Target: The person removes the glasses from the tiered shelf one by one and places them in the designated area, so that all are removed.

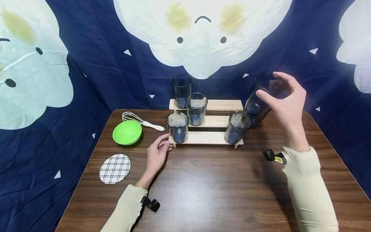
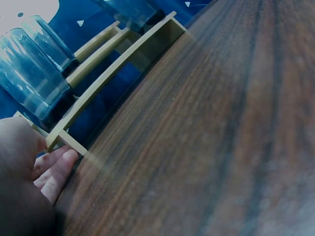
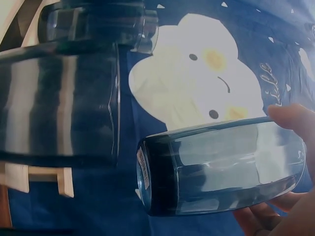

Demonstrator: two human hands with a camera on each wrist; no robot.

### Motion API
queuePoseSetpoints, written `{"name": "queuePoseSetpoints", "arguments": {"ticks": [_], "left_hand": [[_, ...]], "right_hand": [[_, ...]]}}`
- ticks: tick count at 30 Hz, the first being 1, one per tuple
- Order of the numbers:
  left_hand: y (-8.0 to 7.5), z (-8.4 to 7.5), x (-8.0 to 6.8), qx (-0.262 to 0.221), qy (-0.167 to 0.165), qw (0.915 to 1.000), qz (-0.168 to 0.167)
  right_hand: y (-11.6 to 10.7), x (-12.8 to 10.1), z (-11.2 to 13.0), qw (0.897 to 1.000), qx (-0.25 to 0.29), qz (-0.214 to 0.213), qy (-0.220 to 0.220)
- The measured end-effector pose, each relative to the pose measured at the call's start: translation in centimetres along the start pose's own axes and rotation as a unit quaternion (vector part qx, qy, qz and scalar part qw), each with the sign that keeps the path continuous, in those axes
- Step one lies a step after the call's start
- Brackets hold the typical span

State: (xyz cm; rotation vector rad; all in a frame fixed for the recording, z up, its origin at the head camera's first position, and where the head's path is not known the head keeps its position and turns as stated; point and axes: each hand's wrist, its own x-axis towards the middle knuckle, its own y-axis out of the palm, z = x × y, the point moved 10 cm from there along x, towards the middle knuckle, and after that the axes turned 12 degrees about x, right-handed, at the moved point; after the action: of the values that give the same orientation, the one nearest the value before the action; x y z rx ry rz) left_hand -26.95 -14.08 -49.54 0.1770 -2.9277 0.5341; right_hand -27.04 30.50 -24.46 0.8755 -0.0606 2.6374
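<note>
A three-step wooden rack (image 1: 206, 138) stands on the table with blue-tinted glasses on it. My left hand (image 1: 157, 154) grips the left end of its lowest step; in the left wrist view, the curled fingers (image 2: 58, 172) lie against the rack's end leg. On the left side, one glass (image 1: 181, 90) is on the top step, another (image 1: 197, 109) on the middle and a third (image 1: 177, 127) on the lowest. A fourth glass (image 1: 238, 128) sits at the lowest step's right end. My right hand (image 1: 290, 106) holds a tilted glass (image 3: 221, 169) near its rim, off the rack's right side.
Left of the rack, a green bowl (image 1: 127, 132) sits beside a white whisk (image 1: 145, 123). A round plaid coaster (image 1: 115, 169) lies nearer the front on the brown wooden table (image 1: 208, 190). Behind hangs a dark blue cloth (image 1: 95, 64) with cloud prints.
</note>
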Motion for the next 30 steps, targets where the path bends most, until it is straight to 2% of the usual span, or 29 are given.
{"name": "queuePoseSetpoints", "arguments": {"ticks": [8,16,30], "left_hand": [[0.0,-0.2,0.0,0.01,0.005,0.9999,0.001],[0.0,0.0,-0.1,-0.013,0.0,0.9999,0.001],[0.0,0.0,0.0,-0.011,0.005,0.9999,0.0]], "right_hand": [[-1.9,-0.4,-1.1,0.999,-0.013,-0.025,0.022],[-3.4,-0.8,-1.5,0.999,-0.02,-0.039,0.021],[-5.8,-1.9,-3.1,0.997,-0.034,-0.058,0.03]]}}
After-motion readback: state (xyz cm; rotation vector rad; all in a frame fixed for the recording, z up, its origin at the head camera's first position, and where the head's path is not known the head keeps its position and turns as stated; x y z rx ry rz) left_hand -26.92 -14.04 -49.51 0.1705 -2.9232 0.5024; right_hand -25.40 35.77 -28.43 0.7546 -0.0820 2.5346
